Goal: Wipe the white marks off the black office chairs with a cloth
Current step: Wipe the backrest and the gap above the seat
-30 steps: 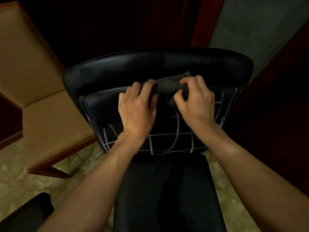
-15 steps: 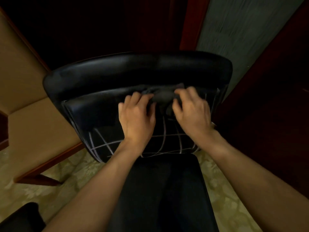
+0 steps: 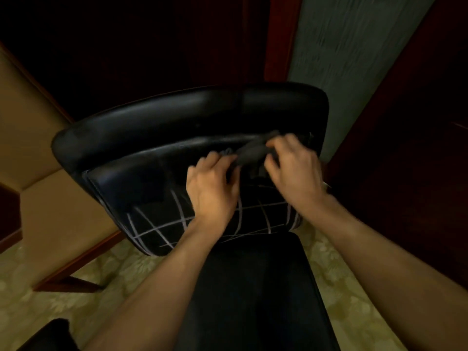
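A black leather office chair [image 3: 141, 138] fills the middle of the view, its backrest facing me and its seat [image 3: 253, 287] below. White crossing lines [image 3: 162, 224] cover the lower part of the backrest; the upper part is plain black. A dark grey cloth [image 3: 253, 154] is bunched against the upper right of the backrest. My left hand [image 3: 211, 188] grips the cloth's left end with curled fingers. My right hand [image 3: 293, 171] grips its right end, fingers curled over it. Most of the cloth is hidden between and under the fingers.
A tan upholstered chair with a wooden frame [image 3: 55, 214] stands close on the left. Dark red wood panels [image 3: 405, 148] rise on the right and a grey-green wall [image 3: 342, 59] behind. Patterned yellow carpet [image 3: 63, 300] lies below. A black object [image 3: 48, 335] sits at the bottom left corner.
Both hands have slid the cloth to the right and slightly up along the upper backrest. The view has shifted, and the chair now sits tilted, lower on the left.
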A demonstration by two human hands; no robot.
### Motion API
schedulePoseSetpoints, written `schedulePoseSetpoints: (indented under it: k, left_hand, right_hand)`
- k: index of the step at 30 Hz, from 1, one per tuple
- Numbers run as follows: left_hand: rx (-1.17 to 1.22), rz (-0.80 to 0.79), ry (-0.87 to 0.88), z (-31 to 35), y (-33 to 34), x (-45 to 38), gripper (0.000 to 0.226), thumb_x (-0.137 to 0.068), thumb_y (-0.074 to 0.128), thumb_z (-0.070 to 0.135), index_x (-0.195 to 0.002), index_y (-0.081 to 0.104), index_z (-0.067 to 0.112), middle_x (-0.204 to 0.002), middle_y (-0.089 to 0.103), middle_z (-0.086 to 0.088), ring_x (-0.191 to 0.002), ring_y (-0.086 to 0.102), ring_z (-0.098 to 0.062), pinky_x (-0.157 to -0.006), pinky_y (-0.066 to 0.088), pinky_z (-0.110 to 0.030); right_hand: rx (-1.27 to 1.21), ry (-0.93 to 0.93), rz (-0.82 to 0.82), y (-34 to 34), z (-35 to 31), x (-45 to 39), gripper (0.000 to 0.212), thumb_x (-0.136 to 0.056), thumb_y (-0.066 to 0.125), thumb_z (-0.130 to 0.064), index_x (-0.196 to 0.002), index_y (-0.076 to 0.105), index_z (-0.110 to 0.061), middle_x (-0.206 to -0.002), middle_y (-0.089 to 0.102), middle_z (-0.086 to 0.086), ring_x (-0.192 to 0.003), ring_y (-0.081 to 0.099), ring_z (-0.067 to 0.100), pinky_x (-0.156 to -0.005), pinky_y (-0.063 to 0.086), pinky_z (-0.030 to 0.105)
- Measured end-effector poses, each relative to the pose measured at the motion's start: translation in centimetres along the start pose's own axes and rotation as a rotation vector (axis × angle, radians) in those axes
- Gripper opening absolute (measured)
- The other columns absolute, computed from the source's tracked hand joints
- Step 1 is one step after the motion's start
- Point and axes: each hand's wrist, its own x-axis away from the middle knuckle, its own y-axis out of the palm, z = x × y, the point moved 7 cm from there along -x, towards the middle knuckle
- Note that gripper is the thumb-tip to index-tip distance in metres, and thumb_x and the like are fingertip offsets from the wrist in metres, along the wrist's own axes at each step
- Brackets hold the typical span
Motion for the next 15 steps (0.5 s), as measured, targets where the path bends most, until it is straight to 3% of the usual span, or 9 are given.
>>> schedulePoseSetpoints:
  k: [4, 10, 13, 15]
  left_hand:
    - [0.096, 0.017, -0.041, 2.0, -0.3, -3.9, 0.022, -0.088, 0.066, 0.024, -0.109, 0.073, 0.018, -0.092, 0.064, -0.003, -0.076, 0.064, -0.027, -0.068, 0.053, -0.043]
    - [0.025, -0.099, 0.014, 1.8, 2.6, 0.6, 0.023, -0.085, 0.072, 0.018, -0.108, 0.073, 0.018, -0.092, 0.064, -0.004, -0.076, 0.065, -0.029, -0.068, 0.049, -0.04]
    - [0.015, -0.188, 0.046, 2.7, 3.7, 2.8, 0.025, -0.082, 0.076, 0.015, -0.107, 0.074, 0.018, -0.09, 0.063, -0.003, -0.074, 0.064, -0.028, -0.068, 0.045, -0.035]
    - [0.055, -0.182, 0.084, 4.8, 3.6, 2.0, 0.024, -0.084, 0.074, 0.017, -0.108, 0.074, 0.018, -0.092, 0.064, -0.003, -0.073, 0.064, -0.026, -0.069, 0.042, -0.031]
  right_hand:
    - [0.041, 0.071, 0.07, -1.3, 1.4, -2.5, 0.026, -0.089, 0.061, -0.017, -0.112, 0.063, -0.005, -0.099, 0.06, 0.02, -0.077, 0.063, 0.042, -0.063, 0.052, 0.045]
    - [0.091, 0.136, -0.05, 1.0, 2.5, 3.4, 0.019, -0.086, 0.066, -0.017, -0.102, 0.061, -0.007, -0.092, 0.061, 0.017, -0.058, 0.062, 0.04, -0.049, 0.039, 0.032]
    - [0.052, 0.188, -0.148, 0.5, 3.9, 5.7, 0.019, -0.09, 0.061, -0.02, -0.107, 0.059, -0.01, -0.097, 0.061, 0.013, -0.067, 0.065, 0.039, -0.054, 0.047, 0.037]
    - [-0.003, 0.232, -0.105, -1.8, 5.2, 6.0, 0.02, -0.092, 0.059, -0.022, -0.109, 0.059, -0.012, -0.101, 0.061, 0.011, -0.074, 0.065, 0.037, -0.061, 0.052, 0.04]
